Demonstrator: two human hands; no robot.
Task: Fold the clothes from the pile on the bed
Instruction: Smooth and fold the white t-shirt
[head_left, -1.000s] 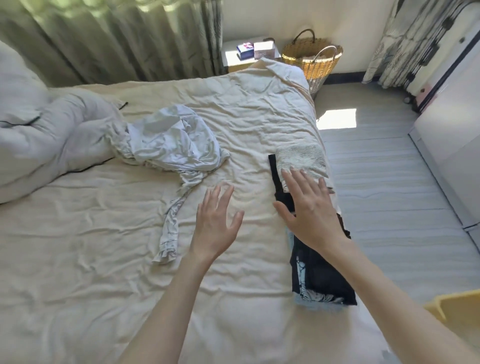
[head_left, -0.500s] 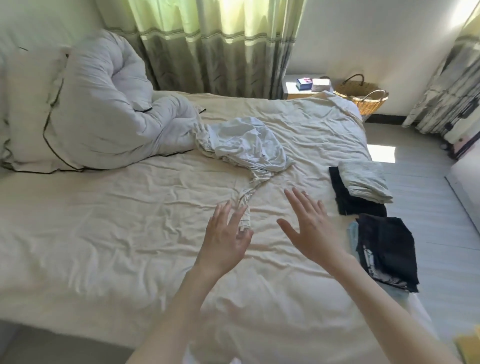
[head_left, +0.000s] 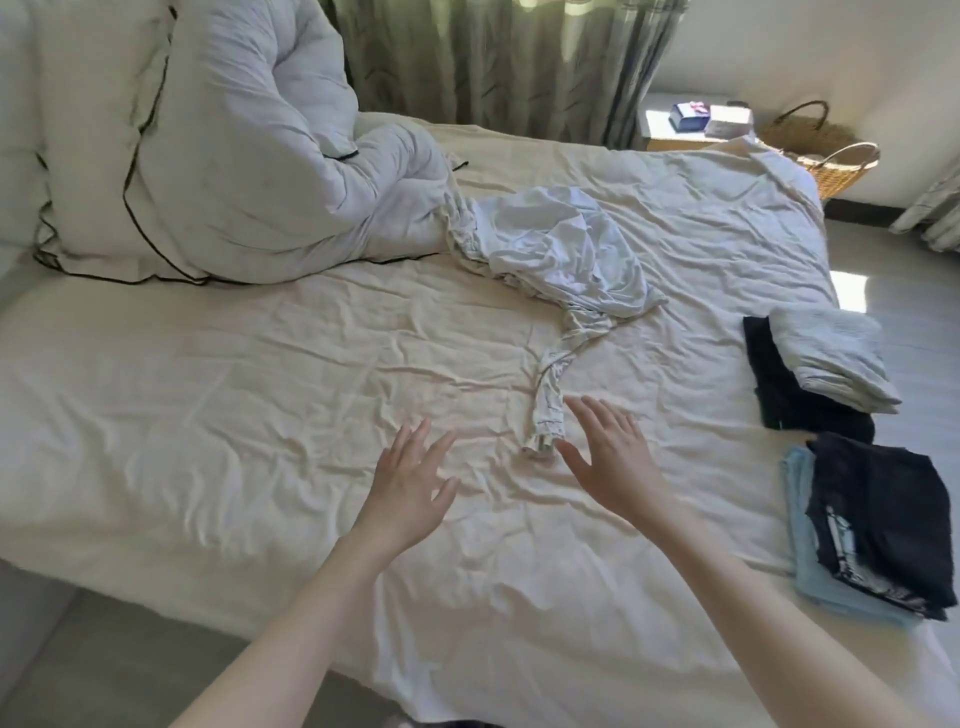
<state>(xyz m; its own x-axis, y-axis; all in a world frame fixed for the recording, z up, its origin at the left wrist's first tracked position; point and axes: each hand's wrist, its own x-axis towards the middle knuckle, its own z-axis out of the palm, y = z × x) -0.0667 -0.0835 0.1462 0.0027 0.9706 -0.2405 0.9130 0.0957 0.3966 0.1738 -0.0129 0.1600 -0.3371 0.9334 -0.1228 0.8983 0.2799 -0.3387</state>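
At the near edge of the bed (head_left: 208, 395), both hands are spread flat and empty, fingers splayed, hovering over the cream sheet. A second ago the right hand (head_left: 613, 462) was over the folded stacks at the bed's right side; now it has swung across to the middle, and its thumb sits just beside the cuff end of the white garment (head_left: 566, 249). The left hand (head_left: 410, 478) has come along with it and hangs a little apart from that cuff, over bare sheet.

That shift looks to me like 1 item finished and the next about to be taken up. The white garment is the only loose piece left in view: bunched up mid-bed against the rumpled duvet (head_left: 249, 171), with 1 long sleeve trailing down toward the hands.

On the right, 2 stacks lie well clear of the hands: a pale folded towel (head_left: 831, 364) on a black folded garment (head_left: 769, 374), and nearer, a dark printed garment (head_left: 883, 514) on a light blue folded garment (head_left: 800, 545).

My guess is that the sleeve will be the handle for dragging the white piece closer and spreading it flat.
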